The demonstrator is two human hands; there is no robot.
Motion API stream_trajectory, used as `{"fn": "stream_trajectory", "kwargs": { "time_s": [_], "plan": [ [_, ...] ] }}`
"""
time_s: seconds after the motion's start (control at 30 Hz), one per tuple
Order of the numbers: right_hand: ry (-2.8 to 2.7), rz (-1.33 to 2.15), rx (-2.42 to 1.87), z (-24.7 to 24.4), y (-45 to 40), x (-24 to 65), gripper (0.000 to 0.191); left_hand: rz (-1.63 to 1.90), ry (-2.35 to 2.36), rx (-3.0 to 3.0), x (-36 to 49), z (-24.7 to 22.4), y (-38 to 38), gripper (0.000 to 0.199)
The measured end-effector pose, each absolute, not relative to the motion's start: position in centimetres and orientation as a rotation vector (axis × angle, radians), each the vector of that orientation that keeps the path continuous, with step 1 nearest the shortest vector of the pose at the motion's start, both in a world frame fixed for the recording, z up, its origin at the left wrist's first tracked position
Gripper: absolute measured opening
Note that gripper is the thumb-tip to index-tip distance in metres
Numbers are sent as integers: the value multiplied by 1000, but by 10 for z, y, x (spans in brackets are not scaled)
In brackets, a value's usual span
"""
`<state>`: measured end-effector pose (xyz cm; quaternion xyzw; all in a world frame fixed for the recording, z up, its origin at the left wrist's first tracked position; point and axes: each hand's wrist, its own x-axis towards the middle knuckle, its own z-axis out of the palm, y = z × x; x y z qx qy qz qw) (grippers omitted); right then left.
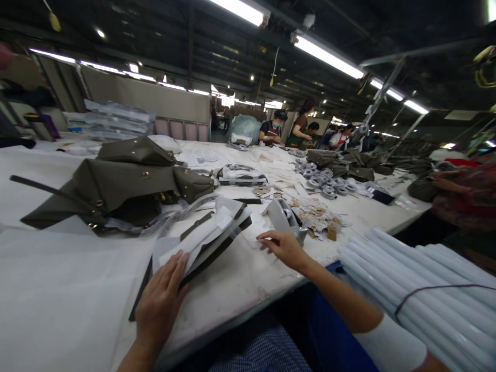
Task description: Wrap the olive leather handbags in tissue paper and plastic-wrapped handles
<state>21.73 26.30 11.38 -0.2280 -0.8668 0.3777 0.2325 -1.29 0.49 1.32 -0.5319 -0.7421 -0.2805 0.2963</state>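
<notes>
My left hand [165, 289] grips the near end of a folded olive-green bag [215, 253], its fingers lying over the white paper [197, 240] that covers the top. The thumb is at the bag's lower side. My right hand [284, 250] is just in front of a grey tape dispenser [281, 214], with fingers stretched out and a little apart. Nothing can be made out in them, though a scrap of clear tape would be hard to see. A larger olive-green bag [120, 178] lies behind and to the left, with a strap sticking out.
A heap of tags [315, 214] lies beyond the dispenser. Grey wrapped handles [323, 178] and more bags are farther back. At right, white rolls [418, 284] are tied by a dark cord. Several people work across the table [232, 299]; one person [461, 191] stands at the right.
</notes>
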Motion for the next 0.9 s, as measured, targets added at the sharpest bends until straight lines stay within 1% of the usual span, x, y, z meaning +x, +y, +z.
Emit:
{"fn": "stream_trajectory", "kwargs": {
  "time_s": [0.07,0.13,0.27,0.33,0.43,0.53,0.63,0.7,0.8,0.9],
  "plan": [
    [-2250,1282,-665,120,239,224,31,-762,-1999,-1409,-12,14,5,64],
    [-2094,1448,-715,129,223,230,34,-775,-2016,-1407,-12,14,5,64],
    [-1940,1573,-673,140,208,236,33,-792,-2043,-1394,-12,14,5,67],
    [-1975,1574,-621,134,205,233,32,-800,-2058,-1385,-11,14,4,69],
    [-2014,1547,-602,111,205,220,31,-828,-2072,-1363,-11,16,3,69],
    [-1998,1517,-704,88,212,198,32,-868,-2077,-1321,-10,18,2,69],
    [-1955,1519,-770,78,229,166,32,-917,-2084,-1283,-11,20,1,71],
    [-1904,1531,-737,82,243,142,35,-947,-2088,-1256,-11,21,0,72],
    [-1860,1479,-663,100,263,110,44,-966,-2089,-1214,-11,21,-1,72],
    [-1826,1306,-499,119,271,92,41,-963,-2094,-1194,-13,20,-3,74]
  ]
}}
